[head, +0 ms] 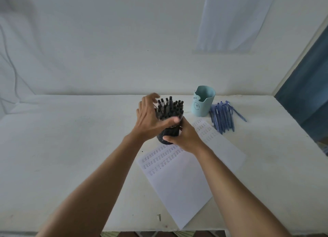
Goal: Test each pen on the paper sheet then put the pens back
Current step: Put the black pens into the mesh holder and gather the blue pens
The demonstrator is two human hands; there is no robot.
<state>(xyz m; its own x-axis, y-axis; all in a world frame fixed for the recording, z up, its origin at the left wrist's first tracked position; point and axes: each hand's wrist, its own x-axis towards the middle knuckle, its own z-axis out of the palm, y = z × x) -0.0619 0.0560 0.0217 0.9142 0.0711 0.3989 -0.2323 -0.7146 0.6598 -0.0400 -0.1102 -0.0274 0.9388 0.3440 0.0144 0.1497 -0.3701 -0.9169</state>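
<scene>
One full pen cup (160,137) between fingers (173,120)

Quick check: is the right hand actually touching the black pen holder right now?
Touching. The head view shows the right hand wrapped round the black mesh holder, its thumb lying across the front wall.
</scene>
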